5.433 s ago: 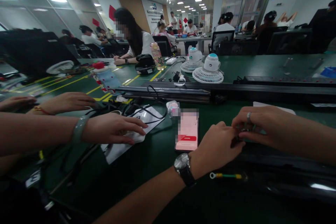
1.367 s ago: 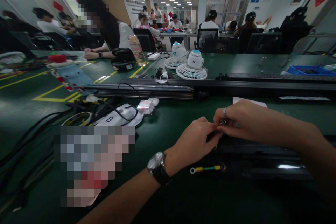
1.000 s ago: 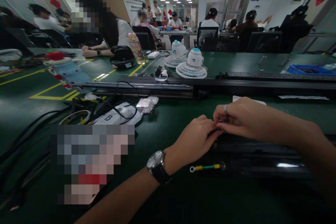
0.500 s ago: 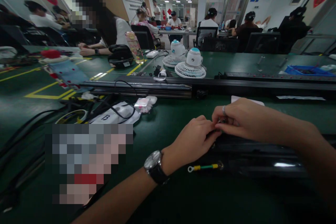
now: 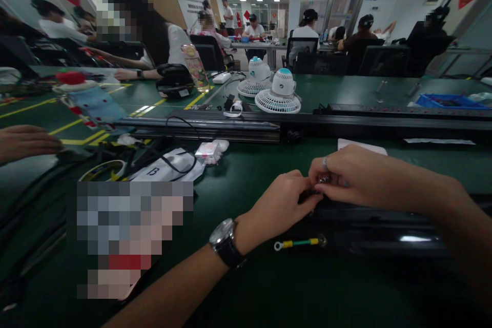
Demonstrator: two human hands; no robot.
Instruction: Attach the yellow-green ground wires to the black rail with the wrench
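Fingers of the left hand and right hand pinch a small metal part (mostly hidden), forearms slanting inward over the counter.

the left hand, a watch at its wrist, meets the right hand, which pinches small metal pieces. nearer, i see a green-and-yellow wire by a glossy black bar; farther back, two white fans rest on the surface.
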